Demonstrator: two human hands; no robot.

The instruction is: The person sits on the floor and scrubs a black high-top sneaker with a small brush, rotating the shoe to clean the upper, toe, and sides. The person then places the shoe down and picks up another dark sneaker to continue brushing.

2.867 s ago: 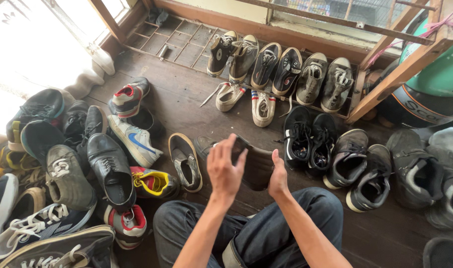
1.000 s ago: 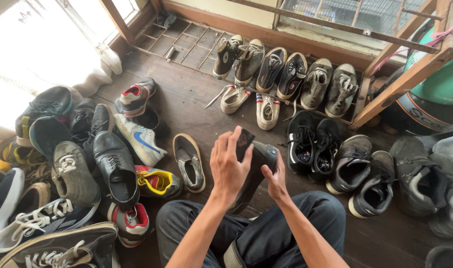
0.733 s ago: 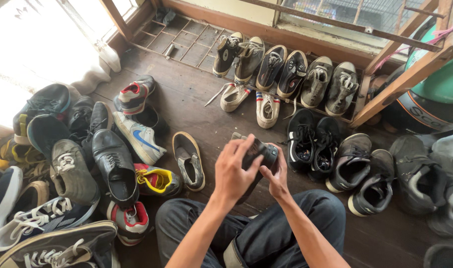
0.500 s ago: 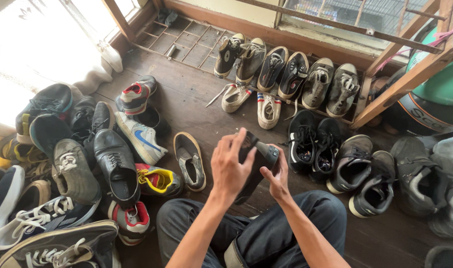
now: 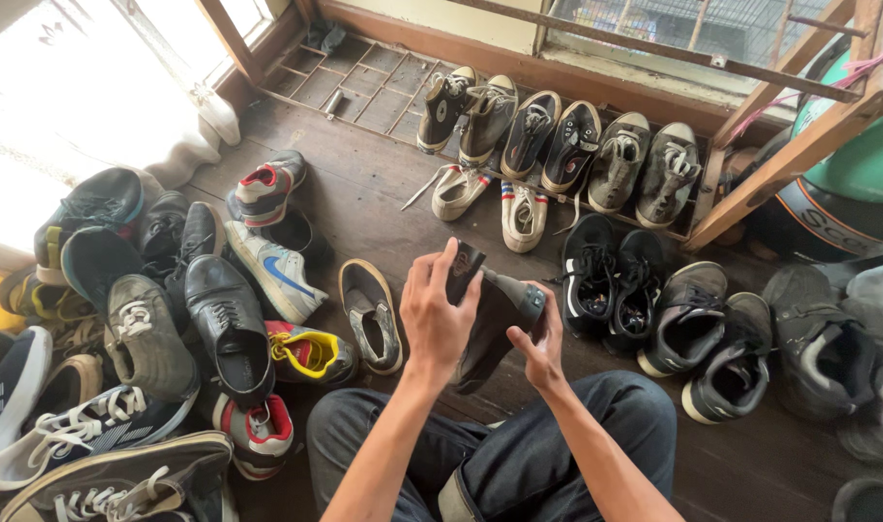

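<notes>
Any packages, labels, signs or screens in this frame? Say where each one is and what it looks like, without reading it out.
No packages, signs or screens show.
Lettered band: far right, on the dark curved rim of a green drum; pale letters on black.
Logo mark: blue curved stripe on the side of the white sneaker, left of centre.
Dark shoe: held by the left hand and right hand; no label visible.

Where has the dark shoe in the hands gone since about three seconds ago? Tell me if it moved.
Yes. The dark shoe has turned upright between the left hand and right hand, rising toward the black sneaker pair; earlier it lay lower, mostly hidden.
</notes>
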